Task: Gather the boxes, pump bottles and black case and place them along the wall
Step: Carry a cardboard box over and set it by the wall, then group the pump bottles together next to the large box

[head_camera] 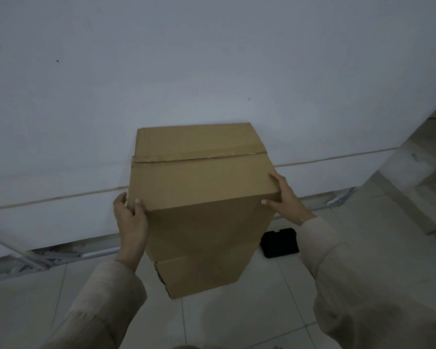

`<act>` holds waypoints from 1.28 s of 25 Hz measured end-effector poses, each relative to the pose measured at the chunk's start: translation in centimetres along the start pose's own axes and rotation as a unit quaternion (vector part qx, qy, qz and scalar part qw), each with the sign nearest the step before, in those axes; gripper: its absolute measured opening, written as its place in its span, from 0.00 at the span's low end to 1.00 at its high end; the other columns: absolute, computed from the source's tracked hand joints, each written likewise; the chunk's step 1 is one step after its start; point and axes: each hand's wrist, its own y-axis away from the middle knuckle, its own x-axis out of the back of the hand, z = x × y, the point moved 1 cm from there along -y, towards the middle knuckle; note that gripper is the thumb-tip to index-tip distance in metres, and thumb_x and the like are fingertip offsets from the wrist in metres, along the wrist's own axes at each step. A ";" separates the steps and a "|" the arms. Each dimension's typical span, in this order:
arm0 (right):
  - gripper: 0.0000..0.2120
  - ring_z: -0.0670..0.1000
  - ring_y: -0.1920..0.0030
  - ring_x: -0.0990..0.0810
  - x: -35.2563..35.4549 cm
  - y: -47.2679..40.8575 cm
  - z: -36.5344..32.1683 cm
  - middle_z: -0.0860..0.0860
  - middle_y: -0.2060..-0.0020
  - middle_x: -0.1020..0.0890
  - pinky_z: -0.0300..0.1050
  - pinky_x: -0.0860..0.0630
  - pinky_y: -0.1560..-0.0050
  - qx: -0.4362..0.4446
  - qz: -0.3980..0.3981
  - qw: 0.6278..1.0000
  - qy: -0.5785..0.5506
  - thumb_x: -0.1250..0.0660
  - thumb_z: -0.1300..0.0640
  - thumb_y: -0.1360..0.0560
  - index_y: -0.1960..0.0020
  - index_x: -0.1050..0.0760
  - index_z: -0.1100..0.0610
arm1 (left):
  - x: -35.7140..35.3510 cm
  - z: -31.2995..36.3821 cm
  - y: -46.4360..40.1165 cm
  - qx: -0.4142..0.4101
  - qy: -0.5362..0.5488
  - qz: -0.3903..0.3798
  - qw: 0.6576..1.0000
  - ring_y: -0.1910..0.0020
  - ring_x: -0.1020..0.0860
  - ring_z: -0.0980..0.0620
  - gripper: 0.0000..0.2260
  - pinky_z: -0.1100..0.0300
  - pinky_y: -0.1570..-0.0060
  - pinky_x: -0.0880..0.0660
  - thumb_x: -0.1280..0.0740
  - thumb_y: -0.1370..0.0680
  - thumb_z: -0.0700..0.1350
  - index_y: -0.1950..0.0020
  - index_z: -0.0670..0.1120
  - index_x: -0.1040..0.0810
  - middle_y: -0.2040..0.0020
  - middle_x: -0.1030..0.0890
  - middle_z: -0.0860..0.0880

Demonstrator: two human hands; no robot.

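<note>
- Gripping the near-left top corner of the upper box (202, 177), the left hand (130, 215) curls its grip around the edge.
- Upper box sits stacked on a lower box (199, 275), against the wall (212, 59).
- Right hand (286, 195) clasps the near-right corner.
- Black case (280, 243) lies on the floor (262, 311) just right of the boxes.

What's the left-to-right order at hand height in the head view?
Left hand gripping the corner → tall brown cardboard box → right hand gripping the opposite corner. Small black case lies on the floor tiles below the right hand.
</note>
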 end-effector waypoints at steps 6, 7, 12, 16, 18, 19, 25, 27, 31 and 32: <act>0.25 0.51 0.40 0.27 6.8 -1.2 4.1 0.49 0.39 0.29 0.45 0.27 0.37 0.073 -0.173 0.982 0.027 0.33 0.58 0.26 0.32 0.36 0.45 | -7.9 1.5 8.7 -0.150 -0.037 0.200 0.968 0.31 0.40 0.43 0.20 0.55 0.30 0.46 0.42 0.29 0.38 0.36 0.38 0.32 0.31 0.36 0.36; 0.21 0.51 0.42 0.25 8.2 -1.4 5.1 0.51 0.42 0.26 0.42 0.27 0.38 0.078 -0.174 0.981 0.044 0.33 0.58 0.25 0.34 0.33 0.48 | -10.2 2.0 10.6 -0.176 -0.041 0.200 0.963 0.33 0.39 0.44 0.19 0.56 0.32 0.44 0.42 0.30 0.37 0.39 0.39 0.29 0.32 0.35 0.36; 0.11 0.47 0.46 0.25 15.8 -1.6 12.2 0.55 0.47 0.21 0.27 0.30 0.48 0.057 -0.191 0.977 0.076 0.35 0.59 0.24 0.42 0.24 0.57 | -21.0 2.9 18.4 -0.263 -0.072 0.055 0.961 0.42 0.31 0.42 0.16 0.76 0.40 0.44 0.44 0.33 0.32 0.51 0.41 0.22 0.44 0.24 0.38; 0.11 0.49 0.46 0.25 18.9 -2.5 18.2 0.55 0.48 0.21 0.28 0.31 0.50 0.006 -0.196 0.980 0.041 0.36 0.60 0.24 0.43 0.24 0.59 | -26.0 1.0 21.2 -0.242 -0.057 -0.059 0.967 0.53 0.28 0.53 0.12 0.73 0.51 0.35 0.46 0.29 0.40 0.58 0.50 0.24 0.54 0.23 0.52; 0.11 0.48 0.48 0.26 18.9 -3.1 20.6 0.52 0.51 0.21 0.21 0.31 0.59 -0.017 -0.190 0.982 0.015 0.38 0.61 0.23 0.42 0.24 0.61 | -27.4 -0.1 21.6 -0.209 -0.060 -0.100 0.971 0.57 0.28 0.57 0.11 0.70 0.57 0.33 0.46 0.29 0.41 0.60 0.53 0.27 0.58 0.26 0.56; 0.11 0.48 0.49 0.26 18.6 -3.5 21.9 0.49 0.53 0.22 0.19 0.32 0.62 -0.032 -0.193 0.981 0.002 0.38 0.61 0.23 0.41 0.25 0.61 | -28.1 -0.5 21.5 -0.191 -0.073 -0.115 0.972 0.58 0.27 0.62 0.11 0.70 0.58 0.33 0.45 0.29 0.40 0.60 0.54 0.28 0.58 0.25 0.59; 0.10 0.39 0.55 0.26 14.9 -6.5 29.2 0.47 0.55 0.23 0.19 0.32 0.59 -0.073 -0.254 0.964 -0.019 0.39 0.61 0.22 0.42 0.25 0.58 | -35.0 -5.3 19.0 -0.072 -0.157 -0.207 0.963 0.57 0.24 0.69 0.12 0.73 0.58 0.30 0.43 0.30 0.38 0.59 0.53 0.23 0.59 0.19 0.68; 0.10 0.40 0.53 0.25 13.7 -8.1 32.2 0.47 0.56 0.22 0.19 0.32 0.56 -0.074 -0.252 0.964 -0.032 0.39 0.63 0.23 0.42 0.25 0.60 | -38.3 -8.2 17.9 -0.034 -0.179 -0.224 0.957 0.55 0.22 0.57 0.11 0.65 0.56 0.30 0.41 0.27 0.38 0.53 0.48 0.21 0.54 0.15 0.50; 0.10 0.32 0.58 0.23 9.3 -13.3 39.0 0.55 0.55 0.22 0.22 0.30 0.55 -0.060 -0.254 0.965 -0.040 0.38 0.69 0.24 0.44 0.24 0.66 | -43.9 -15.9 15.5 0.051 -0.193 -0.201 0.959 0.49 0.22 0.44 0.09 0.60 0.53 0.31 0.40 0.23 0.34 0.49 0.40 0.21 0.50 0.19 0.43; 0.10 0.30 0.60 0.24 7.5 -15.1 41.1 0.56 0.56 0.22 0.22 0.30 0.55 -0.049 -0.255 0.965 -0.040 0.38 0.69 0.25 0.44 0.24 0.66 | -45.3 -18.2 14.5 0.069 -0.183 -0.186 0.963 0.49 0.23 0.43 0.09 0.58 0.50 0.29 0.41 0.23 0.35 0.49 0.40 0.22 0.50 0.19 0.43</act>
